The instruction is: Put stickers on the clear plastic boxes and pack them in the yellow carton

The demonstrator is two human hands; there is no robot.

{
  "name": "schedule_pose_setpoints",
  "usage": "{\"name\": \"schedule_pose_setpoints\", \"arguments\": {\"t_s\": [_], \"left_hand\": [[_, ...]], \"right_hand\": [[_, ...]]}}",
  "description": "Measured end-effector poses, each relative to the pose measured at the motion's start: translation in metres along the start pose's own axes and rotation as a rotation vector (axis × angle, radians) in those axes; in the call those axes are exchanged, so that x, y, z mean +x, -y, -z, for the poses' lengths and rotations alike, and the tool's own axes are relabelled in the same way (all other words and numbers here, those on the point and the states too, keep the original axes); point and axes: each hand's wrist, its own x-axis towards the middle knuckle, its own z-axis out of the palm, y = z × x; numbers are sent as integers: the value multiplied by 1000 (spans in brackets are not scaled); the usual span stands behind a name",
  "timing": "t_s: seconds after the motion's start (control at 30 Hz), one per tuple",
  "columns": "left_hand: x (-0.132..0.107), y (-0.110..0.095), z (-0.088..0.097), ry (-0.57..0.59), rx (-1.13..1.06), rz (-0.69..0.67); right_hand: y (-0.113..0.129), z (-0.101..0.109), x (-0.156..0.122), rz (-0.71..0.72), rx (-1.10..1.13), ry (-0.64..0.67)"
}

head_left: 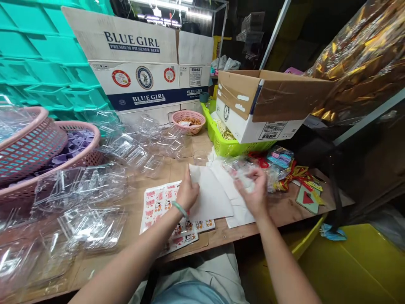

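My left hand, with a pale green bangle at the wrist, is closed on the edge of a white sheet. That sheet partly covers sticker sheets printed with red and cartoon figures. My right hand is curled around a clear plastic box, which is smeared by motion, so its contents are unclear. Beneath the right hand lie more white sheets. Clear plastic boxes are heaped on the left of the table.
Pink baskets stand at the left, one holding purple pieces. A small pink basket sits at the back. An open carton rests on a green basket. Red-and-gold ribbons lie at the right, above a yellow bin.
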Motion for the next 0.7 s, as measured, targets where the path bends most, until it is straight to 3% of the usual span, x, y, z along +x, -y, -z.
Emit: {"name": "schedule_pose_setpoints", "arguments": {"t_s": [0.07, 0.13, 0.17, 0.23, 0.27, 0.37, 0.47, 0.57, 0.7], "left_hand": [[-3, -8, -4, -56, 148, -243], [-7, -16, -8, 106, 189, -390], [-8, -20, -10, 226, 158, -400], [-8, -24, -19, 387, 21, -298], [-6, -25, -25, 405, -85, -198], [8, -25, -42, 299, -451, 151], [31, -23, -43, 141, -675, 404], [48, -23, -27, 35, -712, 503], [40, -21, -3, 76, -731, 600]], "right_hand": [[8, -13, -21, 44, -14, 117], [14, -24, -39, 33, 37, 151], [15, -28, -45, -6, 87, 137], [17, -29, -53, -108, 195, 132], [18, -26, -55, -139, 235, 159], [17, -10, -52, -86, 194, 318], [10, -8, -31, 14, 27, 276], [-3, -39, 11, 76, -103, 274], [-14, -108, 70, 125, -401, 503]]}}
